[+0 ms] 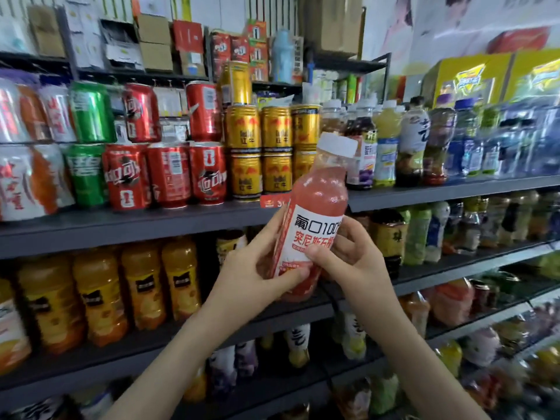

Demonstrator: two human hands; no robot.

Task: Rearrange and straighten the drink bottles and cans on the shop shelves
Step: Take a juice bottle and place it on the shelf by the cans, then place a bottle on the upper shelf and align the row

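A pink juice bottle (318, 207) with a white cap and a white and red label is held in the air in front of the shelves, tilted slightly right. My left hand (251, 268) grips its lower part from the left, thumb across the bottom of the label. My right hand (348, 253) holds it from the right, thumb pressed on the label. Behind it, gold cans (245, 153) stand stacked two high on the upper shelf (151, 222), with red cans (169, 174) and green cans (88, 174) to their left and mixed bottles (415, 147) to their right.
Orange juice bottles (103, 295) fill the shelf below at left. More bottles line the lower shelves at right (454, 228). Cardboard boxes and small goods sit on the top shelf (154, 40). Yellow cartons (472, 77) stand at far right.
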